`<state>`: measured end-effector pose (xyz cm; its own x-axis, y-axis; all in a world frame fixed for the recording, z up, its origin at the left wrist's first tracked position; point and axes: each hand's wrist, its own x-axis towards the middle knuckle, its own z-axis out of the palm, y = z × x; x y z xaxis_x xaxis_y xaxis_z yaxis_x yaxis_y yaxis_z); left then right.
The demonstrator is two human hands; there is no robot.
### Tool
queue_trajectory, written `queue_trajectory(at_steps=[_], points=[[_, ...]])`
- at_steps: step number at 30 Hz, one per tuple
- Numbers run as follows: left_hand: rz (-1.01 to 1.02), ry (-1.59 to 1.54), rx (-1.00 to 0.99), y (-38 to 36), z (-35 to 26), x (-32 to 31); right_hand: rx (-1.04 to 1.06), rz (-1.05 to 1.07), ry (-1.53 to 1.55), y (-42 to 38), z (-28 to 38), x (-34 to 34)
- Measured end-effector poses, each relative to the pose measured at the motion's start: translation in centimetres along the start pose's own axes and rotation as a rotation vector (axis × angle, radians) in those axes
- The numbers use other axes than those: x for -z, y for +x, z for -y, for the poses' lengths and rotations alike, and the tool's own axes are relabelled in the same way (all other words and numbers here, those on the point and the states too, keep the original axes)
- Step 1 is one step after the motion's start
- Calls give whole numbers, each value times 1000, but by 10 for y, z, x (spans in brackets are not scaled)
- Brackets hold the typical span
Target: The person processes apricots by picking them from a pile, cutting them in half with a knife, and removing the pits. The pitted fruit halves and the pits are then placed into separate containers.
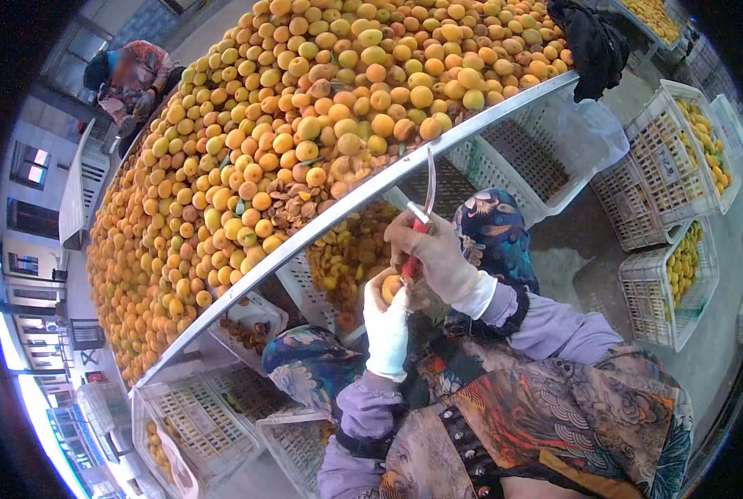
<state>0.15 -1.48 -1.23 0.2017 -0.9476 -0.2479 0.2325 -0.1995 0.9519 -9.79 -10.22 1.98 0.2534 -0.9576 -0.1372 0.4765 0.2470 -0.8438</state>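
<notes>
My left hand point(386, 320), in a white glove, has its fingers closed around an apricot point(393, 288). In my right hand point(445, 259), whose glove is soiled brown, is the red handle of a curved knife point(430, 185). The blade points up and away from me, toward the metal table edge, while the lower end of the handle is close to the apricot. Below and beyond my hands stands a crate of apricot pieces point(351, 262), partly hidden by them. A large heap of whole apricots point(305, 125) covers the sloping table in front of me.
A metal rim point(338, 218) edges the table. White plastic crates stand beneath it, including one point(193, 416) at lower left. Fruit-filled crates point(667, 162) are stacked at right. Dark cloth point(589, 46) hangs over the far corner. Another person point(134, 79) is at upper left.
</notes>
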Motion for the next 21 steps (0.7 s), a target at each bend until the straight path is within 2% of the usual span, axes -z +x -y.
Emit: queue_trajectory(at_steps=[1,3,4,8,10,15,17,19,21], points=[[1,0,1,-1,-1,-1,0,-1,0,0,7,-1],[121,-27,46,-2,-2,-3,-154,12,32,1,17,-2],[112,-49,65,-4,-4,-10,-180,17,129,4,11,1],[136,93,108,-3,-11,-9,-117,-83,222,6,7,-3],[71,188,0,1,-4,-12,-134,-128,219,9,9,-9],[-12,298,-81,-2,-9,-22,-216,-191,205,24,-3,-7],[-19,357,-99,-3,-10,-19,-392,-70,254,24,0,-8],[3,255,-116,0,-10,-16,-428,-45,286,24,-1,-4],[-2,228,-102,2,-17,-18,-492,25,547,31,-13,4]])
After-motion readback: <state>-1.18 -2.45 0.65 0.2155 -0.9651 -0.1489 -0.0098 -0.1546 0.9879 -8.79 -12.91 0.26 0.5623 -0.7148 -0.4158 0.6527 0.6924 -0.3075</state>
